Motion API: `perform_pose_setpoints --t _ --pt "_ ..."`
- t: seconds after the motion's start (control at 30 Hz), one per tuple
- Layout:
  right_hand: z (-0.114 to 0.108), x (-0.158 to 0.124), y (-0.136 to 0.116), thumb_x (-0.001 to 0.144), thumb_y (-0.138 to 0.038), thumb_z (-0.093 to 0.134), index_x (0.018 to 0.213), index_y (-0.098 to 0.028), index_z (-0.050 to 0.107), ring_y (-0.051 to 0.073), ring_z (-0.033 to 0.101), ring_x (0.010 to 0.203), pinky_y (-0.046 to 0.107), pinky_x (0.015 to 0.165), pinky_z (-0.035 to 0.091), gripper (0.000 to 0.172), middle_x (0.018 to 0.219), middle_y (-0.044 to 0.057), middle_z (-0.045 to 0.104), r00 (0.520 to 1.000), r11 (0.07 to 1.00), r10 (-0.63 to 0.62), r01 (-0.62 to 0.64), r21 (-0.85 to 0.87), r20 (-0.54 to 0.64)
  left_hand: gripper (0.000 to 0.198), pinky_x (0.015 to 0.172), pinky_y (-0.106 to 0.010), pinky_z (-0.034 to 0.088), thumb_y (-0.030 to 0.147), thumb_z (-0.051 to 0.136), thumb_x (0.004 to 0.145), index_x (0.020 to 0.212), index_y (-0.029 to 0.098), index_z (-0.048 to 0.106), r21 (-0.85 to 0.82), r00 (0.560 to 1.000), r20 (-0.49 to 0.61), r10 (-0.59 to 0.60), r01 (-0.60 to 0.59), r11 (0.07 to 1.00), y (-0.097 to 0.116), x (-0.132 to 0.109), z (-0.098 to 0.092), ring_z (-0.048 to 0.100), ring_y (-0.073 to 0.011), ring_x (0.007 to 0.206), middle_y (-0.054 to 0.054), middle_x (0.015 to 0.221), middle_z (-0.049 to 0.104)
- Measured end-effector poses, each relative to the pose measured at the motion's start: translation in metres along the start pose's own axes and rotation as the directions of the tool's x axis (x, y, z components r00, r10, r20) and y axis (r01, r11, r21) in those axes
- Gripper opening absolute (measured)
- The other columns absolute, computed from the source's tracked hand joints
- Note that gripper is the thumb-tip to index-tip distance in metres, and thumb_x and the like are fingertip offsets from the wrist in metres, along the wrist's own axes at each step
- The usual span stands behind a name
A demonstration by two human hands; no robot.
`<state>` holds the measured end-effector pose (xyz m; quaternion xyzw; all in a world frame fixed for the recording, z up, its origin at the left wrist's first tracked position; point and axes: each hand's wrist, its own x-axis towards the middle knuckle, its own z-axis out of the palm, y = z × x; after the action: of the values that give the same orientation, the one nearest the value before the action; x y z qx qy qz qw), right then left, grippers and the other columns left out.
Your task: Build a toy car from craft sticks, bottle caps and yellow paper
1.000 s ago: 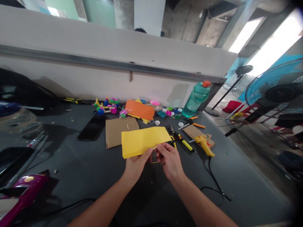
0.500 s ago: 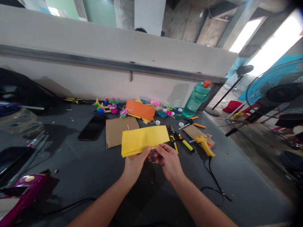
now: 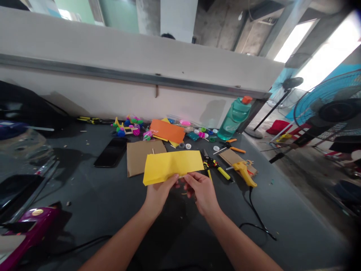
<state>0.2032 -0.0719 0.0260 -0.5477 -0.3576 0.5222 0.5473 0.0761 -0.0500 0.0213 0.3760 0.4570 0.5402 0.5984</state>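
Note:
A folded sheet of yellow paper is held up above the dark table, pinched along its near edge by both hands. My left hand grips the sheet's lower middle, and my right hand pinches it just to the right. Something thin may lie between my fingers, but it is too small to tell. Behind the sheet lies a brown cardboard piece, partly hidden by the paper.
Left of the cardboard lies a black smartphone. Orange paper and colourful craft pieces lie beyond. To the right are yellow-handled cutters, a yellow glue gun with a black cord, and a green bottle.
The yellow sheet has tilted slightly, with its left end now lower and further left. My left hand has moved a little left, and the fingers of both hands have shifted along the edge.

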Motion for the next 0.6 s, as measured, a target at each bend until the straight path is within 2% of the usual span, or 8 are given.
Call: perform_pose_setpoints --t 0.07,0.1,0.17,0.2,0.27,0.37,0.47,0.6 --pt "-0.005 -0.002 -0.001 0.076 -0.041 0.062 0.072 -0.019 0.066 0.012 0.051 0.05 0.023 0.043 0.038 0.023 0.065 0.001 0.064 0.985 0.952 -0.169 0.157 -0.262 -0.026 0.024 0.057 -0.027 0.053 0.026 0.079 0.059 0.074 0.011 0.068 -0.08 0.998 -0.039 -0.054 0.051 0.996 0.002 0.002 -0.001 0.06 -0.0139 0.058 -0.004 0.068 0.067" --pt "-0.007 -0.004 -0.001 0.078 -0.04 0.061 0.073 -0.02 0.066 0.013 0.053 0.053 0.025 0.048 0.041 0.021 0.066 0.001 0.064 0.954 0.88 -0.3 0.266 -0.394 -0.026 0.026 0.056 -0.026 0.054 0.025 0.08 0.057 0.074 0.01 0.068 -0.119 0.996 -0.051 -0.078 0.071 0.99 0.002 0.003 -0.002 0.06 -0.0137 0.058 -0.004 0.068 0.067" --pt "-0.012 -0.004 -0.003 0.08 -0.034 0.061 0.077 -0.022 0.067 0.015 0.056 0.063 0.026 0.059 0.045 0.014 0.071 0.002 0.063 0.832 0.66 -0.553 0.475 -0.582 0.051 0.026 0.055 -0.026 0.055 0.023 0.082 0.055 0.073 0.01 0.068 -0.169 0.993 -0.045 -0.105 0.096 0.981 0.004 0.004 -0.003 0.06 -0.0132 0.058 -0.003 0.066 0.066" --pt "-0.014 -0.004 -0.003 0.08 -0.031 0.062 0.081 -0.023 0.068 0.016 0.056 0.068 0.027 0.063 0.046 0.01 0.075 0.003 0.063 0.76 0.544 -0.638 0.556 -0.628 0.12 0.026 0.055 -0.026 0.055 0.022 0.082 0.055 0.073 0.009 0.068 -0.183 0.993 -0.032 -0.111 0.104 0.978 0.005 0.004 -0.003 0.06 -0.013 0.057 -0.003 0.065 0.065" --pt "-0.017 -0.002 -0.004 0.081 -0.026 0.061 0.09 -0.025 0.069 0.017 0.056 0.075 0.028 0.067 0.046 0.012 0.081 0.004 0.06 0.643 0.346 -0.717 0.664 -0.663 0.269 0.025 0.054 -0.025 0.055 0.021 0.082 0.055 0.073 0.009 0.068 -0.204 0.993 0.001 -0.118 0.116 0.972 0.006 0.003 -0.004 0.06 -0.0127 0.057 -0.003 0.065 0.065" --pt "-0.019 0.003 -0.005 0.082 -0.023 0.061 0.093 -0.025 0.071 0.018 0.053 0.078 0.03 0.069 0.045 0.015 0.081 0.005 0.057 0.536 0.15 -0.739 0.721 -0.676 0.408 0.024 0.055 -0.025 0.055 0.02 0.082 0.056 0.073 0.009 0.069 -0.235 0.989 0.035 -0.143 0.147 0.961 0.005 0.001 -0.004 0.062 -0.013 0.059 -0.003 0.066 0.066" --pt "-0.02 0.006 -0.005 0.082 -0.021 0.062 0.087 -0.025 0.072 0.017 0.051 0.075 0.029 0.066 0.044 0.012 0.077 0.005 0.055 0.509 0.109 -0.75 0.726 -0.679 0.424 0.026 0.056 -0.025 0.056 0.019 0.082 0.057 0.077 0.009 0.069 -0.24 0.982 0.068 -0.176 0.187 0.953 0.004 -0.001 -0.003 0.062 -0.0127 0.059 -0.004 0.07 0.068" --pt "-0.019 0.008 -0.004 0.083 -0.02 0.061 0.082 -0.025 0.072 0.016 0.052 0.074 0.028 0.066 0.045 0.012 0.075 0.003 0.056 0.504 0.157 -0.774 0.739 -0.656 0.383 0.024 0.054 -0.023 0.056 0.014 0.08 0.059 0.08 0.009 0.068 -0.27 0.973 0.097 -0.211 0.23 0.935 0.007 -0.001 -0.002 0.061 -0.0111 0.057 -0.003 0.069 0.067"
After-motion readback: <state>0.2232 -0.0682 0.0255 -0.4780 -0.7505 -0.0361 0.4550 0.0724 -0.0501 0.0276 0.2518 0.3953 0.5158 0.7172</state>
